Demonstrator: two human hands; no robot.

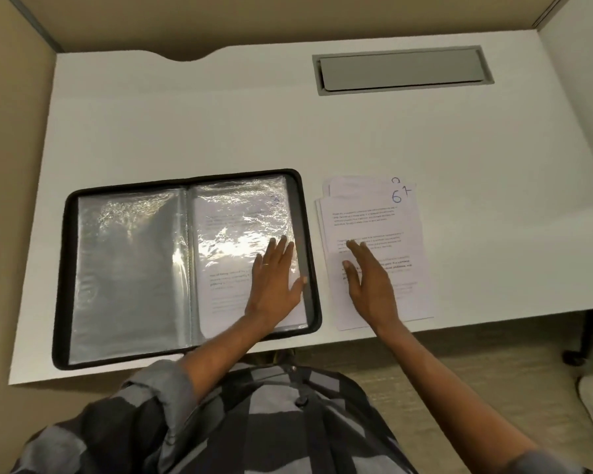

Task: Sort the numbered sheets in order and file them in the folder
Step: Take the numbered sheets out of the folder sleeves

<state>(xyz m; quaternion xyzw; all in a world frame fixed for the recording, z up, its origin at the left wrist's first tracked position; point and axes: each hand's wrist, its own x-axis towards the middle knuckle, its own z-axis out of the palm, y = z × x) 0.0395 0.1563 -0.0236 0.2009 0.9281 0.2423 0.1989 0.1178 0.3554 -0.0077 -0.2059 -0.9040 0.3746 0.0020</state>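
A black zip folder [62,268] lies open on the white desk, showing two clear plastic sleeves. The right sleeve [233,213] has a printed sheet inside; the left sleeve [127,268] looks empty. My left hand [276,278] lies flat with straight fingers on the right sleeve near the folder's right edge. To the right of the folder sits a loose stack of printed sheets [401,234]; the top one is marked 6 in blue at its upper right corner, and other numbers peek out behind. My right hand [368,275] rests flat on this stack with fingers straight.
The white desk [220,124] has a grey cable hatch [403,68] at the back right. Beige partition walls stand on the left, back and right. The desk's front edge runs just below the folder and the stack. A chair base [586,340] and a shoe show on the floor at right.
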